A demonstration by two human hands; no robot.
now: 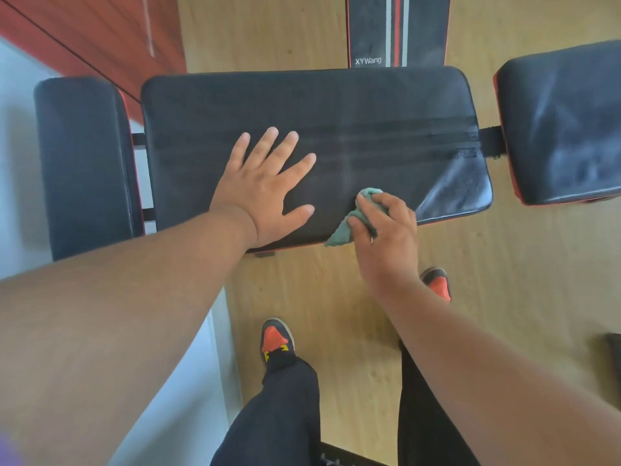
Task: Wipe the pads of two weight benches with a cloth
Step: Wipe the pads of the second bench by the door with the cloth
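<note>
Pressing flat, fingers spread, the left hand (265, 193) rests on the main pad (336, 129): black, smooth, round-cornered vinyl, long axis left to right. The right hand (386, 230) bunches a teal terry cloth (349, 223) at the pad's near edge, its folds partly hidden under the fingers. A second bench's striped pad (396, 28) is cut off at top.

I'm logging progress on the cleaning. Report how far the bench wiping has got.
Done: the middle pad shows horizontal wipe streaks across its centre. In hand: the right hand presses the green cloth at that pad's near edge while the left hand rests flat on it. Left: the right-side pad looks smudged; the striped bench beyond looks dusty.
</note>
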